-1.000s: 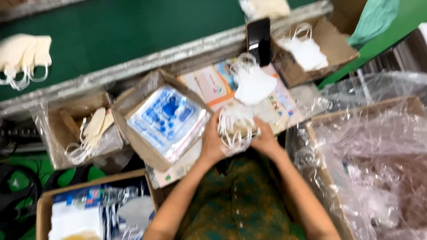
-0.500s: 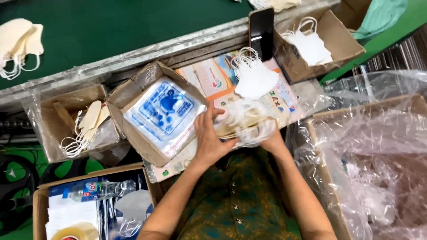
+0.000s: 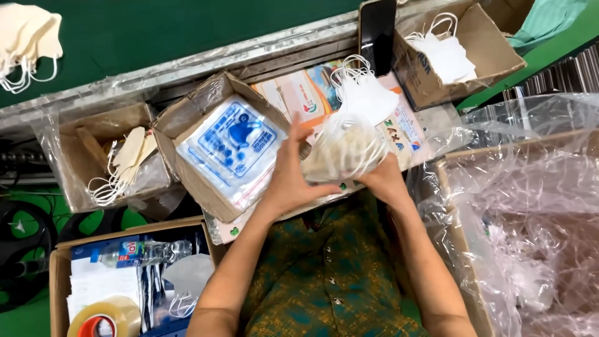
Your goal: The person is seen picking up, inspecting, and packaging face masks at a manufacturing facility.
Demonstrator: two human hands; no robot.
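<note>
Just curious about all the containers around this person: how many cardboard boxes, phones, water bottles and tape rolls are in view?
Cardboard boxes: 5 (bag box, left box, top-right box, bottom-left box, plastic-lined box)
Phone: 1
Water bottle: 1
Tape roll: 1
Total: 8

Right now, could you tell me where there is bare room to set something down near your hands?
The wide dark green belt beyond the metal rail is bare between the cream masks and the black phone. Around both hands, holding a clear bag of masks, cardboard boxes crowd everything.
</note>
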